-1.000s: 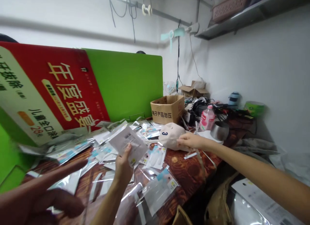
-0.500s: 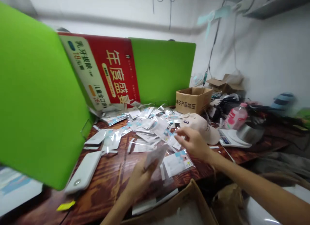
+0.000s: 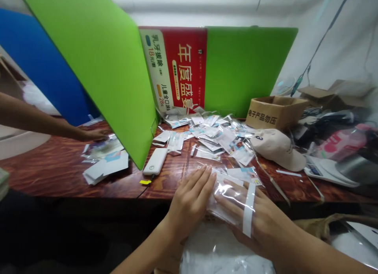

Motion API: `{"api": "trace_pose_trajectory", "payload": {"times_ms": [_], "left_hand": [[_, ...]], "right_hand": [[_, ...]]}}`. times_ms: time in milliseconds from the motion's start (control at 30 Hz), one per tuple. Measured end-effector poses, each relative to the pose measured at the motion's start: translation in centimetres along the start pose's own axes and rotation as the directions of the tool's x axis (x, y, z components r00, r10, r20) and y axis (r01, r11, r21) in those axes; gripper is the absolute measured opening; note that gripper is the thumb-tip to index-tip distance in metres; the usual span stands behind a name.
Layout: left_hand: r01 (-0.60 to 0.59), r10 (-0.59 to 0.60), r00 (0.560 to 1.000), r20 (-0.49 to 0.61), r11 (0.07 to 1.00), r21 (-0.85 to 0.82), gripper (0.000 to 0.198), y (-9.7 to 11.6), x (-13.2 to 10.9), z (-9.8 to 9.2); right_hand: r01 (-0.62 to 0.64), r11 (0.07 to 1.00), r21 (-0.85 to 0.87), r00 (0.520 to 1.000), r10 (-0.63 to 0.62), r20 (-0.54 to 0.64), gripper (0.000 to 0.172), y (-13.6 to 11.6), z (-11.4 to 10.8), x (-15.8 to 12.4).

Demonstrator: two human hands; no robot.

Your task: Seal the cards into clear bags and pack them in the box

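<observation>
A clear plastic bag (image 3: 233, 197) with a white strip along its right side is between my two hands at the table's front edge. My left hand (image 3: 191, 203) closes on its left side, fingers straight and side by side, thumb hidden. My right hand (image 3: 262, 215) grips the other side, and its fingers show through the clear film. Something white and flat lies under or inside the film; I cannot tell which. Just beyond my fingers, a packet with a blue and white card (image 3: 245, 174) rests on the table. Below my hands is a heap of clear bags (image 3: 224, 252).
Several bagged cards (image 3: 209, 134) are piled behind. Around them are a white power bank (image 3: 156, 161), a cardboard box (image 3: 276, 112), a beige cap (image 3: 277, 148) and a scale (image 3: 330, 171). A green partition (image 3: 118, 69) stands left; past it, another person's hand (image 3: 96, 135) touches packets.
The view has swung left. My left hand held a white packet and my right hand was apart near the pile; now both are together on a clear bag at the table edge.
</observation>
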State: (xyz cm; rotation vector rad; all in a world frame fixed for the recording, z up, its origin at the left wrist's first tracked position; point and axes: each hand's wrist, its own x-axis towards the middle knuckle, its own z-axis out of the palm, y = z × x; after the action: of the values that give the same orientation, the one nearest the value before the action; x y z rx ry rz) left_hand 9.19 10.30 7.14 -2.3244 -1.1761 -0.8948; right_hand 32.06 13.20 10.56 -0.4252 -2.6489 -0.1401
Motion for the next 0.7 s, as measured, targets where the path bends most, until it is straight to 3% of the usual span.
{"api": "trace_pose_trajectory", "payload": {"times_ms": [200,300,433,500,567,633,700], "left_hand": [[0.029,-0.029,1.000,-0.005,0.999,0.032,0.047,0.9,-0.8,-1.5],[0.059,-0.059,0.998,0.003,0.998,-0.005,0.048,1.8,-1.4,-1.4],[0.201,-0.203,0.979,0.035,0.912,-0.358,0.050,3.5,-2.4,-1.2],[0.266,-0.254,0.962,0.095,0.818,-0.510,0.047,4.4,-2.5,-1.6],[0.371,-0.293,0.928,0.232,0.651,-0.662,0.043,5.3,-2.2,-2.5],[0.467,-0.333,0.873,0.356,0.361,-0.808,0.047,5.9,-1.9,-3.6],[0.445,-0.398,0.841,0.367,0.124,-0.887,0.056,6.2,-1.8,-4.5]], "right_hand": [[0.067,0.998,-0.005,0.988,-0.065,0.143,0.062,-1.1,-0.1,0.7],[0.090,0.996,0.025,0.987,-0.093,0.133,0.069,-1.3,0.3,0.9],[0.105,0.989,0.109,0.994,-0.107,0.012,0.057,-1.8,0.5,0.8],[0.098,0.982,0.161,0.992,-0.083,-0.098,0.050,-2.0,0.1,0.7],[0.056,0.978,0.201,0.982,-0.018,-0.187,0.045,-2.0,-0.3,0.8],[0.035,0.976,0.215,0.975,0.013,-0.220,0.039,-2.1,-0.5,1.0],[0.051,0.975,0.216,0.983,-0.011,-0.183,0.031,-2.4,-0.2,1.3]]}}
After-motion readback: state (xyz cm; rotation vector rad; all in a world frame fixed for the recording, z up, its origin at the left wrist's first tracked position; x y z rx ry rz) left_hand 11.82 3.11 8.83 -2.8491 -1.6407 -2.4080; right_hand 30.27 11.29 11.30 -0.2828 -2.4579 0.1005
